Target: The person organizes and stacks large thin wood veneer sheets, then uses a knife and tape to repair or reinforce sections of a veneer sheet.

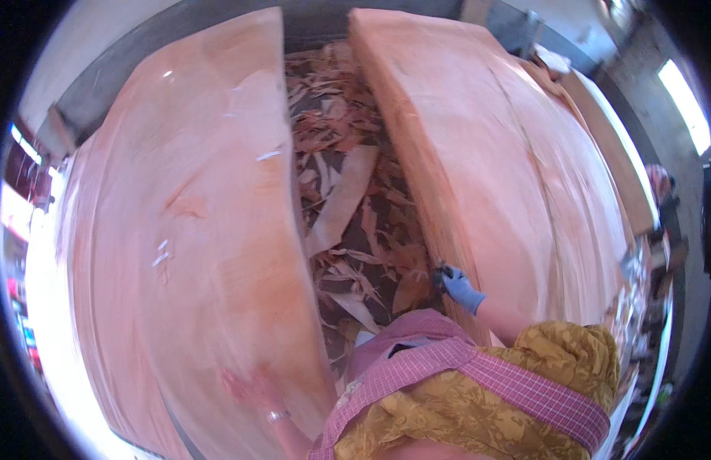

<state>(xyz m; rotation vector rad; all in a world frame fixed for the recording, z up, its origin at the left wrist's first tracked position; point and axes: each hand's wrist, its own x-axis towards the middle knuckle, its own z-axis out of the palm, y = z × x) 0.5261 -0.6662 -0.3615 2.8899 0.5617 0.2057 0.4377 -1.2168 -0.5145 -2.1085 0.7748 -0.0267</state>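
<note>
My left hand (pixel 252 388), bare and slightly blurred, rests palm down with fingers outstretched on the left stack of thin wood veneer sheets (pixel 210 230). A light band circles its wrist. My right hand (pixel 461 288) wears a blue-grey glove with dark fingertips. It is by the near end of the right veneer stack's (pixel 509 176) inner edge, over the gap between the stacks. The fingers look curled; whatever they hold, if anything, is too small to make out. Both stacks have pale pinkish-orange tops, and the left one has small torn slits.
Veneer scraps (pixel 332 115) litter the floor between the stacks, with a longer strip (pixel 344 199) among them. A cord-like line (pixel 535 157) runs along the right stack. Beyond it stands a board (pixel 612 146). A grey wall (pixel 317 23) closes off the far end.
</note>
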